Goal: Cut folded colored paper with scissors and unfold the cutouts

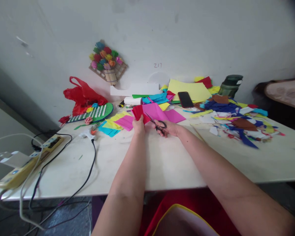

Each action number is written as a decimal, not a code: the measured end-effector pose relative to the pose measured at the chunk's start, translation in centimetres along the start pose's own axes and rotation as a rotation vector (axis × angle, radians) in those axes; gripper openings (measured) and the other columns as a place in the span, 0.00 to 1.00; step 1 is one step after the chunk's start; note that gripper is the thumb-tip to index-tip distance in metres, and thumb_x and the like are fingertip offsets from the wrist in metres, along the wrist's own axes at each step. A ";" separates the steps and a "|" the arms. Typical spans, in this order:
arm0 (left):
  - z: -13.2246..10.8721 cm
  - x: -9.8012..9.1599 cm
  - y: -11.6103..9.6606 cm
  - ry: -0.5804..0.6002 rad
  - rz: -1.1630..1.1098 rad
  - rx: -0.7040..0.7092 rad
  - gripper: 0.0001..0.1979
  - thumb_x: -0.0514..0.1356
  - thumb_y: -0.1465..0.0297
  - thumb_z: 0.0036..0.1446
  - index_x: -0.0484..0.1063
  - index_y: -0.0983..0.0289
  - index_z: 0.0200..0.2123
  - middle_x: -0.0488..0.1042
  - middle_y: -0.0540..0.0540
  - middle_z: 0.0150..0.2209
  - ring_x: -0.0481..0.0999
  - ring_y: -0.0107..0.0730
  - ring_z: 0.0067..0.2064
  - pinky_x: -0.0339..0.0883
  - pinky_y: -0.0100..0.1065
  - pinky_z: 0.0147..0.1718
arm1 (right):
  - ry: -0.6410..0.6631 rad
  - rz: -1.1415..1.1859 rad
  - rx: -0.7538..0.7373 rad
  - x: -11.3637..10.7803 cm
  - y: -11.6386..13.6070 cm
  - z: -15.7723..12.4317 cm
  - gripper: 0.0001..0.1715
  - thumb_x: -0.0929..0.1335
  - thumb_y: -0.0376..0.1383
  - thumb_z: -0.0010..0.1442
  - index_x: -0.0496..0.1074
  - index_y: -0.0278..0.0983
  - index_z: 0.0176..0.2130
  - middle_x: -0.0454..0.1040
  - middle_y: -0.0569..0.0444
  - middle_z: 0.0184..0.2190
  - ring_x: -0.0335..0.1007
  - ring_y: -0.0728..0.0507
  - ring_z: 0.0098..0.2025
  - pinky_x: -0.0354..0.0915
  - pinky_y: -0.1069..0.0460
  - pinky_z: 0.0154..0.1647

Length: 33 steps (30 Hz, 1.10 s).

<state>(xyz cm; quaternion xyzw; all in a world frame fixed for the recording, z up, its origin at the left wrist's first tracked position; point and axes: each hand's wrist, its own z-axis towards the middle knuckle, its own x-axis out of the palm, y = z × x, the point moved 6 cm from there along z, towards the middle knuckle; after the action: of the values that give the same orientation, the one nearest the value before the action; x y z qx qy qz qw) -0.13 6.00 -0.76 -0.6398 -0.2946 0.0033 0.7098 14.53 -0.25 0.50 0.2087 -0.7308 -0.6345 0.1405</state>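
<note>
My left hand (138,125) pinches a folded piece of red paper (137,112) near the middle of the table. Close on its right, my right hand (170,127) is closed around the dark handles of a pair of scissors (159,126). The blades point up and left, toward the red paper, and look slightly apart; whether they touch it I cannot tell. Behind both hands lies a large pink sheet (156,112). Left of my left hand are a smaller pink sheet (125,122), yellow paper (114,120) and blue paper (109,130), overlapping.
A glue gun (89,132) with its cord and a power strip (26,164) occupy the left. A green board (105,113) and a red plastic bag (82,93) stand behind. A phone (185,99), paper scraps (245,124) and a green bottle (231,86) are on the right.
</note>
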 end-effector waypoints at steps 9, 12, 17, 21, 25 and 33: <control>0.1 -0.2 -0.1 0.002 0.092 -0.005 0.10 0.60 0.70 0.50 0.72 0.70 0.36 0.69 0.50 0.20 0.60 0.20 0.16 0.53 0.25 0.16 | -0.028 -0.027 -0.014 -0.2 -0.2 0.2 0.29 0.63 0.58 0.53 0.66 0.36 0.37 0.64 0.60 0.18 0.60 0.53 0.16 0.54 0.59 0.10; 0.3 -0.2 -0.1 0.001 0.073 0.010 0.10 0.60 0.72 0.50 0.72 0.70 0.37 0.71 0.52 0.22 0.64 0.21 0.18 0.57 0.25 0.18 | -0.035 -0.037 -0.016 -0.4 -0.3 0.3 0.29 0.64 0.58 0.53 0.66 0.35 0.37 0.64 0.60 0.18 0.60 0.54 0.16 0.53 0.59 0.09; 0.5 -0.3 0.1 -0.002 0.105 0.009 0.11 0.60 0.71 0.50 0.72 0.71 0.36 0.71 0.52 0.22 0.62 0.20 0.17 0.54 0.25 0.16 | -0.028 -0.051 -0.030 -0.3 -0.4 0.4 0.29 0.64 0.58 0.53 0.67 0.35 0.37 0.64 0.60 0.18 0.59 0.54 0.15 0.52 0.60 0.09; 0.4 -0.4 0.0 0.001 0.128 0.022 0.11 0.60 0.70 0.50 0.72 0.71 0.36 0.70 0.51 0.21 0.60 0.19 0.16 0.50 0.25 0.14 | -0.020 -0.044 -0.020 -0.4 -0.6 0.5 0.29 0.64 0.58 0.53 0.67 0.35 0.37 0.64 0.61 0.18 0.59 0.54 0.15 0.51 0.60 0.09; 0.4 -0.4 -0.1 0.018 0.115 0.018 0.10 0.60 0.70 0.50 0.71 0.71 0.36 0.68 0.49 0.19 0.57 0.18 0.14 0.48 0.25 0.13 | -0.017 -0.036 -0.029 -0.6 -0.6 0.4 0.29 0.64 0.57 0.53 0.68 0.35 0.38 0.64 0.60 0.18 0.60 0.54 0.15 0.51 0.60 0.09; 0.1 -0.3 -0.1 0.061 0.088 0.015 0.12 0.62 0.68 0.48 0.72 0.70 0.35 0.65 0.47 0.17 0.54 0.17 0.13 0.46 0.25 0.13 | -0.014 0.004 -0.012 -0.2 -0.3 0.2 0.29 0.63 0.57 0.54 0.66 0.35 0.40 0.66 0.59 0.18 0.61 0.53 0.16 0.52 0.59 0.09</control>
<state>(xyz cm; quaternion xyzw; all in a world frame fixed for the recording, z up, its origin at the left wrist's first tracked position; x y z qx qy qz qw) -0.45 5.95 -0.78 -0.6466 -0.2443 0.0171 0.7224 14.67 0.03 0.22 0.2018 -0.7283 -0.6402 0.1381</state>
